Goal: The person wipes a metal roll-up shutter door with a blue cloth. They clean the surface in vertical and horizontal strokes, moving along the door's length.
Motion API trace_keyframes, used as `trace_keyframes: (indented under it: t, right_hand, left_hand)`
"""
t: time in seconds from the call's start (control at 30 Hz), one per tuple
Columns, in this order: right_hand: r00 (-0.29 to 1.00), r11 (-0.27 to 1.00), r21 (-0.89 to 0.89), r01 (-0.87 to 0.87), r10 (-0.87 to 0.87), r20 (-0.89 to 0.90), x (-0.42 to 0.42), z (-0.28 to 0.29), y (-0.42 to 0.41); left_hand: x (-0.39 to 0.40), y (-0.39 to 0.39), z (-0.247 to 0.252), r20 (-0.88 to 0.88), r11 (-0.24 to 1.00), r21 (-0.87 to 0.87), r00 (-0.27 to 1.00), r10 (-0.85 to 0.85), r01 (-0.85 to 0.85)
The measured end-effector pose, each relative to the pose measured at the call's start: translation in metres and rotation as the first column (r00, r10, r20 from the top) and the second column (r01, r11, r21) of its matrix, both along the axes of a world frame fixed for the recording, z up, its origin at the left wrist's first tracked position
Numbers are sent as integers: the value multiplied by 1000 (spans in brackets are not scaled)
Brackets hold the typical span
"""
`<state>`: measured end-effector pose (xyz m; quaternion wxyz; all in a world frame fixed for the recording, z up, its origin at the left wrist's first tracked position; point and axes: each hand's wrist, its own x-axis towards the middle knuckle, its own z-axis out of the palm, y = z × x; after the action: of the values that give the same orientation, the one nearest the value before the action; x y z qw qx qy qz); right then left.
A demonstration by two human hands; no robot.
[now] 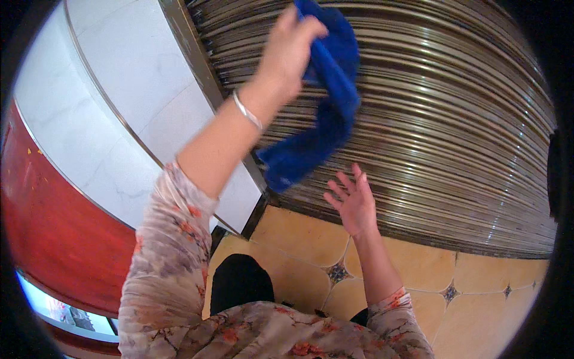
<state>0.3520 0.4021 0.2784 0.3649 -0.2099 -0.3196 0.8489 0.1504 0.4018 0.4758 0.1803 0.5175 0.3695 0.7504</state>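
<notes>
My left hand (287, 54), with a silver bangle (247, 110) at the wrist, grips a blue cloth (334, 98) near its upper end. The cloth hangs in a loose twist, and its lower end swings toward the left side of a ribbed metal roller shutter (430, 125). Both the hand and the cloth are slightly blurred. Lower down, my right hand (356, 206) is raised in front of the shutter's lower part with its fingers spread and nothing in it. Whether the cloth touches the shutter cannot be told.
A dark metal guide rail (193, 54) edges the shutter on the left, beside a white marble-look tiled wall (148, 76). A red panel (67, 202) curves along the far left. Yellow floor tiles (412, 256) with small dark diamond insets lie below.
</notes>
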Motion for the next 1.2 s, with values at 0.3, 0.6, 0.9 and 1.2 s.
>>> trace_keyframes:
  t: [0.3,0.6,0.9,1.2]
  right_hand:
    - [979,980,-112,166,-177,-100,4,-36,5]
    - [711,-372,928,-1,-653,-262,-50,100,19]
    - [893,-916,290,-278,-358,-274,-217,182,45]
    - [786,-753,233,-616,-610,105,-109,182,77]
  left_hand:
    - [27,-99,-165,619,864,-153,728,-294,479]
    - [85,-113,-305,872,557,181,129,-472,811]
    - [51,-113,-298,766,585,227,228,-601,779]
    - [41,-101,-337,792,463,284,67,-607,840]
